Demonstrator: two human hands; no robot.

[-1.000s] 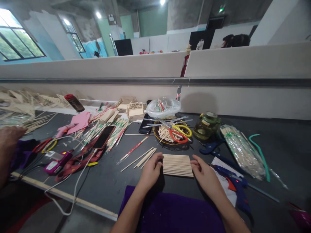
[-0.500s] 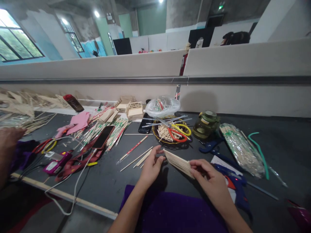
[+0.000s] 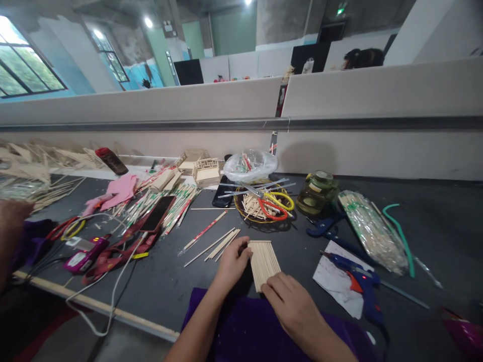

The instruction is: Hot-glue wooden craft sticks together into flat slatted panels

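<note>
A small flat panel of pale wooden sticks (image 3: 264, 262), laid side by side with a crosspiece along the far end, is between my hands just above the dark tabletop. My left hand (image 3: 231, 264) pinches its left edge near the far corner. At the near right corner, my right hand (image 3: 290, 301) grips it, thumb at the near end and fingers over the right side. Loose sticks (image 3: 222, 244) lie left of my left hand. To the right, a blue glue gun (image 3: 358, 279) rests partly on a white paper (image 3: 332, 291).
Beyond the panel stands a basket of short sticks (image 3: 251, 207) with scissors (image 3: 277, 206) on top. A green jar (image 3: 317, 193) and bagged sticks (image 3: 373, 231) are to the right. A phone (image 3: 158, 213) and cable lie left. Another person's hand (image 3: 13, 218) shows at far left.
The stick panel has turned from a tilted, edge-on pose to face up, and swung lengthwise toward me. My right hand has moved left and nearer with it, uncovering the paper and glue gun.
</note>
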